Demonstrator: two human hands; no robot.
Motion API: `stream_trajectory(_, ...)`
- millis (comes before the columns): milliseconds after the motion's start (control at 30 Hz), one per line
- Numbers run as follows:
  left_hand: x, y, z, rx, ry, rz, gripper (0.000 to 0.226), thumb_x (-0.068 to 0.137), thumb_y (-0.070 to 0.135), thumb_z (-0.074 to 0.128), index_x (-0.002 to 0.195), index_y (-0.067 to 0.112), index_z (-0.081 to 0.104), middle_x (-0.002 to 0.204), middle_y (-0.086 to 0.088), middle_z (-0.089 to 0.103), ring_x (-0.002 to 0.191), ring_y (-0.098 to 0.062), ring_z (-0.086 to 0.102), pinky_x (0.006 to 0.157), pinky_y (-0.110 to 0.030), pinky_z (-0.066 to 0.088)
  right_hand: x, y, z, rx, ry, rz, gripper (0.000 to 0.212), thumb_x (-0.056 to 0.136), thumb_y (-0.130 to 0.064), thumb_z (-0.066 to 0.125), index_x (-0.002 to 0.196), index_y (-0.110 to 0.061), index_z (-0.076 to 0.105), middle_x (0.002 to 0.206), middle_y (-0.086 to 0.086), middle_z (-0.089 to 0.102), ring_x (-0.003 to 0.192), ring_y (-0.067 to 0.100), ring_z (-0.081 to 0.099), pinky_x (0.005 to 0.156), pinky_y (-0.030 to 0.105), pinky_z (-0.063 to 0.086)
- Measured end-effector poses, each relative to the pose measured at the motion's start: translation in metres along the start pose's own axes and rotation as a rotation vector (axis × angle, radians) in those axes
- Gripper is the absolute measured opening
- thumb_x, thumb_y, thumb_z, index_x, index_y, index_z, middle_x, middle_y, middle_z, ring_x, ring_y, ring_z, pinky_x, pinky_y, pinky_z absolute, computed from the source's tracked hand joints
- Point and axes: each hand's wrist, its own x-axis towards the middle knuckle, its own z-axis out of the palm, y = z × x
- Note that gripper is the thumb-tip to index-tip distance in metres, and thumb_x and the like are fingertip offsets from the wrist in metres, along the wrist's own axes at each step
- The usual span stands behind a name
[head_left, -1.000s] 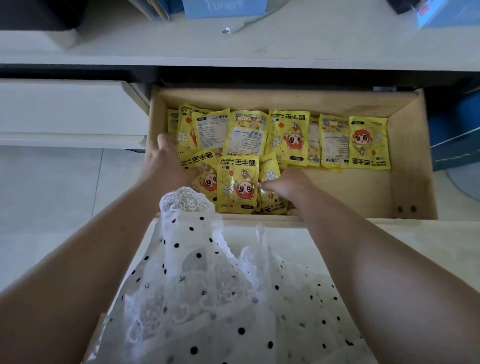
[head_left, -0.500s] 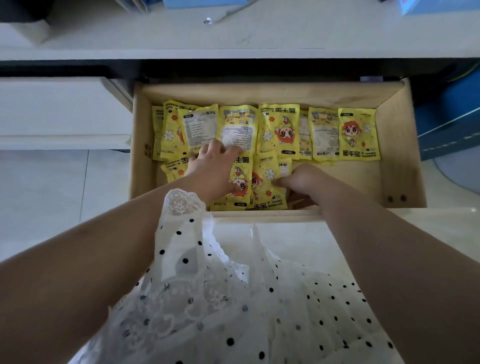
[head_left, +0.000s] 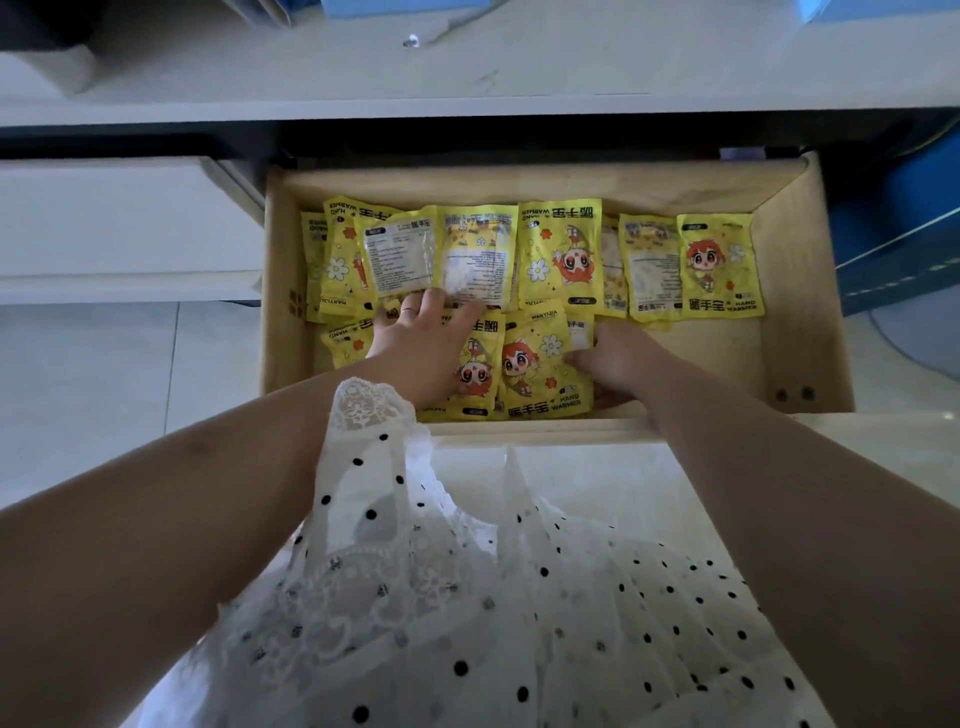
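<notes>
My left hand is moving in from the left side of the drawer, where it was a second ago. It is now lying open and flat across the middle of the yellow hand-warmer packets, its straight fingers reaching to the near edge of the label-side packet in the far row. My right hand is staying where it was, curled against the right edge of the near packet with the thumb on it. Its fingers are hidden underneath, so I cannot tell whether it is really gripping. All the packets are still lying inside the drawer, a row along the far side and a few overlapping ones near me. I judge I am shifting from squaring the near pile to straightening the far row.
</notes>
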Motion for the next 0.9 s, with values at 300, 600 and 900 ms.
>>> stream_trajectory(300,-0.009,0.002,-0.024,-0.514,0.015,-0.114,0.074,0.081,0.046,0.067,0.144,0.034,0.032,0.15,-0.008,0.028,0.138,-0.033,0.029,0.111,-0.054,0.031,-0.018,0.012,-0.018,-0.221,0.116,0.047,0.05,0.087,-0.045,0.055,0.123,-0.011,0.048,0.107,0.008,0.064,0.096,0.028,0.063,0.082,0.039,0.052)
stream_trajectory(600,-0.078,0.043,-0.096,-1.131,0.005,-0.178,0.041,0.083,0.022,0.071,0.121,0.021,0.057,0.117,0.001,0.063,0.104,-0.012,0.062,0.091,-0.03,0.05,-0.125,0.005,-0.04,0.22,0.288,-0.119,0.046,0.092,-0.039,0.055,0.133,-0.019,0.045,0.133,0.004,0.055,0.12,0.021,0.053,0.087,0.028,0.039)
stream_trajectory(900,-0.221,0.056,-0.203,-1.202,-0.111,-0.298,0.033,0.085,0.017,0.068,0.116,0.02,0.057,0.107,0.007,0.062,0.094,-0.006,0.058,0.072,-0.02,0.043,-0.304,-0.015,-0.068,0.362,0.214,-0.072,0.05,0.09,-0.036,0.059,0.134,-0.017,0.045,0.14,0.001,0.048,0.127,0.016,0.047,0.091,0.026,0.038)
